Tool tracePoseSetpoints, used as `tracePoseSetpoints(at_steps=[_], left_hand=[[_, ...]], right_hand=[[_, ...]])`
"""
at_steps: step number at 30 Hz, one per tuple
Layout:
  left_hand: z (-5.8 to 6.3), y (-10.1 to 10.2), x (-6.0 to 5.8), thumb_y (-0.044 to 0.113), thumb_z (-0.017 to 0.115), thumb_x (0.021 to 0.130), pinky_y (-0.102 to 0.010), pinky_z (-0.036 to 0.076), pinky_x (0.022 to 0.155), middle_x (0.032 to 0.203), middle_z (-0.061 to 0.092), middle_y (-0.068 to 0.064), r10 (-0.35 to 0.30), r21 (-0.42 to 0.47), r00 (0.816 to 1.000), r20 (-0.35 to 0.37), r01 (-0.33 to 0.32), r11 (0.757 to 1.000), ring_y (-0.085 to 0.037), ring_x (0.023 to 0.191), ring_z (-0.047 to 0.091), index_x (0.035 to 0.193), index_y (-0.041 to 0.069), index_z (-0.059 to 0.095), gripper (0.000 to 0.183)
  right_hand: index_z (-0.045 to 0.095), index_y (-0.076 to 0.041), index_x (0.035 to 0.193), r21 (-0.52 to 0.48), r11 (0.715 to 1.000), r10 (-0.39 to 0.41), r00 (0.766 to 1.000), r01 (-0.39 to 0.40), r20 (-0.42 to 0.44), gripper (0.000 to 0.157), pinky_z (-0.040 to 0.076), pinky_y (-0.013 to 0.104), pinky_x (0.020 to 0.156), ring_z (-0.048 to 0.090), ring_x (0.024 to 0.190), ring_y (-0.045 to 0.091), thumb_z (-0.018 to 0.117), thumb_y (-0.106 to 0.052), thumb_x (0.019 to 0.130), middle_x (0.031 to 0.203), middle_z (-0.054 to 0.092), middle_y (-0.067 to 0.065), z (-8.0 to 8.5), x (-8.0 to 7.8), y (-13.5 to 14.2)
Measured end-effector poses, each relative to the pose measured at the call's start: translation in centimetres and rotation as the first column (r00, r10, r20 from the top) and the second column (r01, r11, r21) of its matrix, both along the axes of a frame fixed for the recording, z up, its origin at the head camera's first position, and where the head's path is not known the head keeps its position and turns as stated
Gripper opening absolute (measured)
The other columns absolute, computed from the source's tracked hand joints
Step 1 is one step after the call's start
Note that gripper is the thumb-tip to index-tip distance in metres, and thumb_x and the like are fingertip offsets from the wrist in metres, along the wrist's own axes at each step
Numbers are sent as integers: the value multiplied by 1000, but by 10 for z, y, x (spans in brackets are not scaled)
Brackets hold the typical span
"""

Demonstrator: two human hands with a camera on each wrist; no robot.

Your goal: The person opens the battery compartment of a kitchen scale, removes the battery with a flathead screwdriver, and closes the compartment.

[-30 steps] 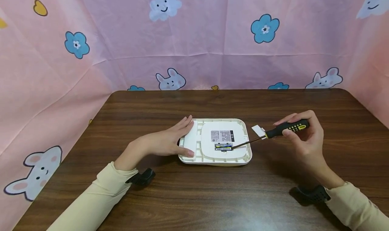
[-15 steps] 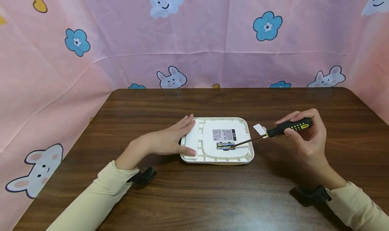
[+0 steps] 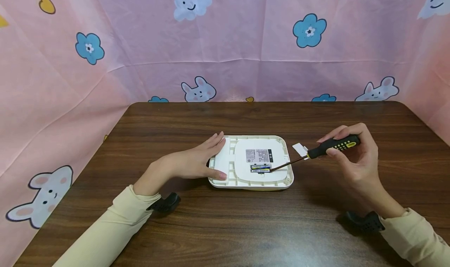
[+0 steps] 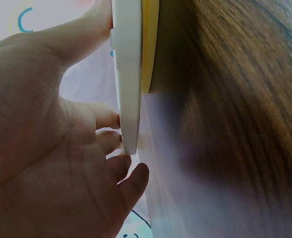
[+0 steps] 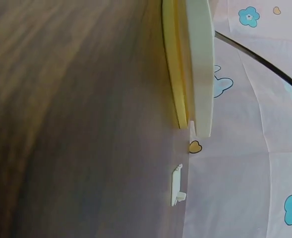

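Note:
A white plastic device (image 3: 242, 184) lies face down on the table, a printed label and a small battery compartment on its underside. Batteries (image 3: 260, 168) with blue, yellow and silver wrapping show in that compartment. My left hand (image 3: 190, 161) rests on the device's left end, thumb toward the near edge and fingers stretched to the far one. In the left wrist view its fingers (image 4: 108, 116) lie along the white rim. My right hand (image 3: 358, 161) grips a black and yellow screwdriver (image 3: 334, 146) by the handle. The shaft slants down left, its tip at the batteries' right end.
A small white cover (image 3: 299, 150) with a tab lies on the brown wooden table (image 3: 225, 228), just right of the device and behind the screwdriver shaft. A pink patterned cloth (image 3: 232, 44) hangs behind and beside the table.
The head view has shifted slightly. My right hand and the screwdriver handle have moved a little, while the tip stays at the batteries' right end. My left hand keeps its place on the device.

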State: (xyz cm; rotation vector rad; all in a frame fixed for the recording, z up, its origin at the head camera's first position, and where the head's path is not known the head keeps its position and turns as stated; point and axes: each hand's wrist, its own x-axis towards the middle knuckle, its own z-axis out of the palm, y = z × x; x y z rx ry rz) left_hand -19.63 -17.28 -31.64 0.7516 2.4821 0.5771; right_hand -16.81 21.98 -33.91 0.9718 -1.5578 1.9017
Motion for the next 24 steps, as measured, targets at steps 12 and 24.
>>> tracePoseSetpoints(at_steps=[12,24], left_hand=[[4,2,-1,54,72,97,-56,7,134,179,-15,-9,-10,-15,1000,9,11,1000,-29,166,-16,170,7,0,113],[6,5,0,52,73,97,-55,7,134,179,-15,-10,-4,-41,1000,11,4,999,-29,166,-15,170,6,0,113]], right_hand=[[50,16,110,-41,999,2,999,1,54,24,64,25,71,79,95,23,61,22,90,104,76,18,-17,-3,11],[50,13,115,-193,968,189,974,-163,127,29,65,38,74,78,102,33,50,30,92,110,72,27,-32,-4,18]])
